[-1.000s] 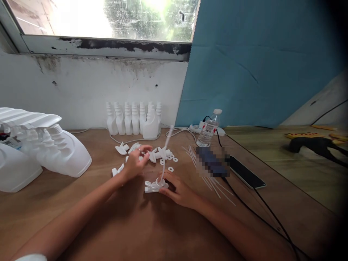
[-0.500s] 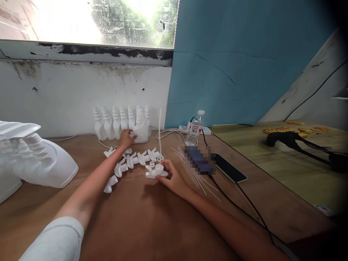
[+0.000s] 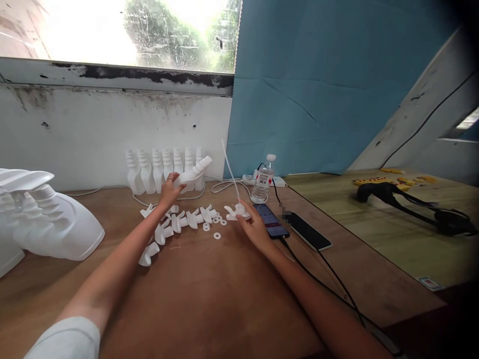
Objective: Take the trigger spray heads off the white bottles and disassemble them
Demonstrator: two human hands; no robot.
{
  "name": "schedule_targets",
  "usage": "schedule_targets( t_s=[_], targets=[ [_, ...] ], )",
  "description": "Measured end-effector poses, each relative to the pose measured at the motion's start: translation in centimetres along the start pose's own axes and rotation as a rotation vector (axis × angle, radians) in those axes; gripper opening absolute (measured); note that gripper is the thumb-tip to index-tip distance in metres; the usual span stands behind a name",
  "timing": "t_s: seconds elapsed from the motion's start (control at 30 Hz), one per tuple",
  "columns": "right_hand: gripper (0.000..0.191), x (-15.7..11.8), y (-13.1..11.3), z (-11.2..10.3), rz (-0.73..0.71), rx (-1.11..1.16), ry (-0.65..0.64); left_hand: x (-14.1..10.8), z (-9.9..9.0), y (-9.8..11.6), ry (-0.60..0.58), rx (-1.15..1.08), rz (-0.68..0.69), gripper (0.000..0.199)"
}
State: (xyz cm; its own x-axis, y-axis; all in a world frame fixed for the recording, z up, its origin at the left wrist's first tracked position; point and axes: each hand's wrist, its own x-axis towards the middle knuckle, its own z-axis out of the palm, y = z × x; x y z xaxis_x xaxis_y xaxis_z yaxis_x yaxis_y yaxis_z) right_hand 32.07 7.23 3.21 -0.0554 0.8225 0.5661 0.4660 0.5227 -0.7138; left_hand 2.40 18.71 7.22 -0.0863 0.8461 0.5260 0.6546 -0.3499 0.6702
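My left hand [image 3: 172, 191] is closed on a white spray bottle [image 3: 191, 173], tilted with its ribbed neck to the right. Behind it a row of several like bottles [image 3: 156, 169] stands upright against the wall. My right hand [image 3: 253, 222] grips a white trigger spray head [image 3: 237, 211], from which a thin white dip tube [image 3: 229, 167] points up. Between my hands several more spray heads [image 3: 178, 222] lie in a curved line. Beside them are some small white ring washers [image 3: 217, 236].
Large white bottles [image 3: 71, 224] stand at the left. A clear water bottle [image 3: 264, 179], a phone [image 3: 270, 220] and a dark flat device [image 3: 310, 230] with cables are at the right. A black strap [image 3: 404, 204] lies on the yellowish surface beyond.
My left hand has tipped the spray bottle from upright to leaning right. My right hand has carried the spray head right and up, over the thin tubes, and its dip tube is now in view.
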Motion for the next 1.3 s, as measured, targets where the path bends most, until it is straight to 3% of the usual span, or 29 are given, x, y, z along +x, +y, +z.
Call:
schedule_targets(
  t_s=[0.1,0.23,0.4,0.7,1.0,1.3],
  targets=[
    [0.047,0.5,0.7,-0.9,-0.046,-0.093,0.12,-1.7,-3.9,0.9,0.072,0.053,0.051,0.043],
    [0.033,1.0,1.6,-2.0,-0.122,-0.344,0.159,-2.6,-9.2,1.2,0.22,0.324,0.203,0.037],
    [0.03,1.1,1.7,-2.7,-0.179,-0.587,0.127,-2.2,-12.9,1.1,0.251,0.481,0.34,0.033],
    [0.031,0.9,1.1,-2.3,-0.243,-0.699,0.058,-3.0,-13.1,2.6,0.107,0.515,0.449,0.031],
    [0.031,0.9,1.4,-2.4,-0.262,-0.727,0.073,-2.5,-14.7,1.3,0.139,0.61,0.433,0.033],
    [0.032,0.8,1.0,-2.4,-0.301,-0.753,0.078,-2.6,-14.0,2.2,0.041,0.605,0.465,0.032]
  ],
)
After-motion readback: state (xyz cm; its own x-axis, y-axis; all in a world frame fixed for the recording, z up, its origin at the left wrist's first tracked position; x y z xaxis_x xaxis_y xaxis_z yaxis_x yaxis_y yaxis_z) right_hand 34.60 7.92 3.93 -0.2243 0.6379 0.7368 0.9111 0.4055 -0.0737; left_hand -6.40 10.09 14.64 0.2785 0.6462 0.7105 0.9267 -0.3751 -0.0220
